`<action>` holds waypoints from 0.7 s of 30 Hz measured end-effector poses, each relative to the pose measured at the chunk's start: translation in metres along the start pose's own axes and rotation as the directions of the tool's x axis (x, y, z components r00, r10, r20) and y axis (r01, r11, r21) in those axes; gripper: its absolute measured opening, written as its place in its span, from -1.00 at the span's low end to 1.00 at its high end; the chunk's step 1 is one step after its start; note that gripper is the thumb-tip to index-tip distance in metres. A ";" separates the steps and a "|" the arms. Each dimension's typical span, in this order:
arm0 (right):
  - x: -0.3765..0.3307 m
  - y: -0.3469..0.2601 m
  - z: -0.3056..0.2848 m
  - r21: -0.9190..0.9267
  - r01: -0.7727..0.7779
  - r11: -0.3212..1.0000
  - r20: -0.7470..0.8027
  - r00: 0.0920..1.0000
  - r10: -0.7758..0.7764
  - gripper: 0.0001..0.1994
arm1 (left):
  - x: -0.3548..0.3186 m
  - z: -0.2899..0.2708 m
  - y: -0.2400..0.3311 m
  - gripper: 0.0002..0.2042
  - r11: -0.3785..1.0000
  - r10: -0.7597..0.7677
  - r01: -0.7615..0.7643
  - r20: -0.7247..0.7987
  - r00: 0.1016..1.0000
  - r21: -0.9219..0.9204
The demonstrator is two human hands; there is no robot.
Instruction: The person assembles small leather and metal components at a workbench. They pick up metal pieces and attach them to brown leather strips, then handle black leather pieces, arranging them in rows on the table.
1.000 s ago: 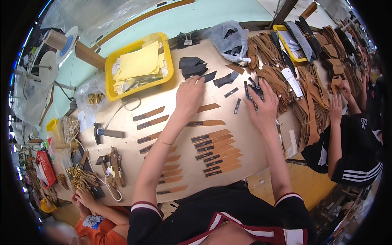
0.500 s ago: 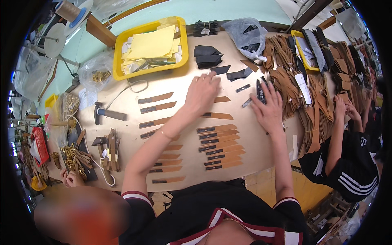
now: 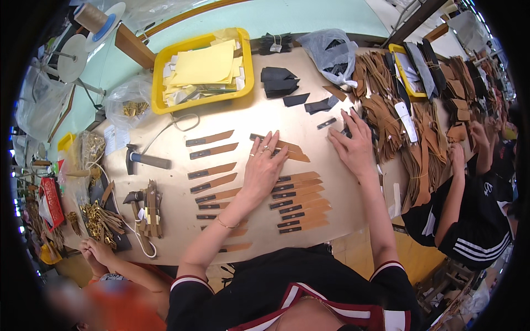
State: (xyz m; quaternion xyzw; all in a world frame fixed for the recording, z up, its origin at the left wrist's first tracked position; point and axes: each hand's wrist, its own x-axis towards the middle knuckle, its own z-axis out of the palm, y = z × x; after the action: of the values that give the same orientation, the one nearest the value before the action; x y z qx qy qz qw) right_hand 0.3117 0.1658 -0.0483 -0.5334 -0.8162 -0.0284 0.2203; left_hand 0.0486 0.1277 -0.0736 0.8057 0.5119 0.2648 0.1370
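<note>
Head view. Bench (image 3: 176, 204), one, pale-topped, centre of the frame. Left hand (image 3: 265, 171), one, just left of centre: fingers extended, resting on strips, grip unclenched. Right hand (image 3: 354, 146), one, right of centre, above small dark pieces (image 3: 346, 132); these are partly covered and not countable; whether its grip holds any, cannot tell.

Brown strips with dark tabs: two at the left hand (image 3: 298, 156), lying aslant; left-hand column (image 3: 215, 150), at least eight, several partly covered by the forearm; right-hand column (image 3: 306, 186), at least seven, overlapping, below centre.

Small black tab (image 3: 327, 123), one, loose, near the right hand. Black stack (image 3: 279, 81), one, upper centre. Hammers, two: grey-handled (image 3: 150, 160) and brown-handled (image 3: 144, 234), left of centre. Yellow trays, two: paper-filled (image 3: 247, 58), upper left of centre; smaller (image 3: 415, 94), upper right. Thread spool (image 3: 91, 17), one, upper left. Co-workers, two: orange-clad, lower left; black-sleeved, right edge
</note>
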 end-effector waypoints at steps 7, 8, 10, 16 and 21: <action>0.050 -0.016 0.024 0.145 -0.076 0.987 -0.100 0.991 0.091 -0.77 | -0.009 0.007 0.013 -0.79 0.996 -0.076 0.080 -0.106 0.991 0.031; 0.064 -0.017 0.031 0.193 -0.135 0.972 -0.079 0.985 0.152 -0.77 | -0.012 0.006 0.014 -0.79 0.995 -0.083 0.088 -0.105 0.991 0.046; 0.083 -0.019 0.040 0.189 -0.195 0.962 -0.039 0.978 0.206 -0.77 | -0.016 0.004 0.013 -0.79 0.993 -0.087 0.095 -0.103 0.991 0.070; 0.101 -0.023 0.040 0.134 -0.128 0.983 0.029 0.992 0.125 -0.77 | -0.018 0.001 0.012 -0.77 0.992 -0.085 0.092 -0.085 0.993 0.081; 0.079 -0.028 0.005 0.524 -0.284 0.803 0.180 0.958 0.222 -0.80 | -0.009 -0.008 0.005 -0.69 0.998 -0.056 0.055 -0.036 0.998 -0.033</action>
State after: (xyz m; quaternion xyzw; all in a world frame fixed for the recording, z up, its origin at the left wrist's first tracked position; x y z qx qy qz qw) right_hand 0.2591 0.2228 -0.0172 -0.5535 -0.7227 0.2634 0.3192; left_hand 0.0448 0.1175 -0.0676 0.7838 0.5322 0.2840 0.1474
